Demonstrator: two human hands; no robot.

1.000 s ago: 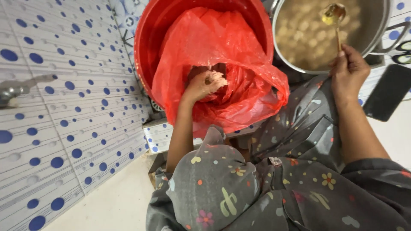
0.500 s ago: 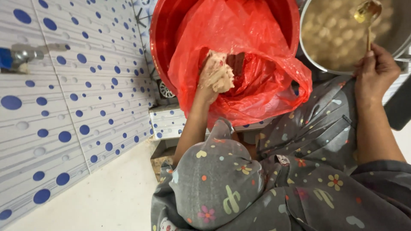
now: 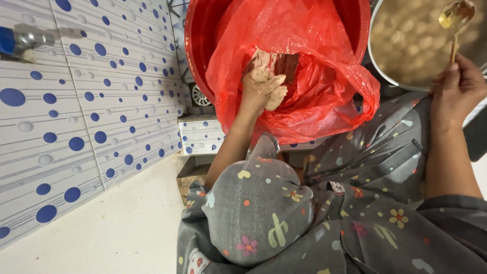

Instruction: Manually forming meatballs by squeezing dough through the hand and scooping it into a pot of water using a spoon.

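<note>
Dough (image 3: 276, 94) sits clamped in your left hand (image 3: 258, 89), lifted just over the mouth of the red plastic bag (image 3: 314, 66) that lines the red tub (image 3: 203, 45). More dough shows inside the bag. Your right hand (image 3: 456, 83) is closed on a golden ladle (image 3: 454, 20) over the metal pot (image 3: 406, 45), where many pale balls already lie in liquid.

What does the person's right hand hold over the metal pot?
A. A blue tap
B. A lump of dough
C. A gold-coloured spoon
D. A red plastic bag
C: the right hand grips the thin handle of a gold-coloured spoon above the metal pot, while the left hand holds dough in the red bag.
</note>
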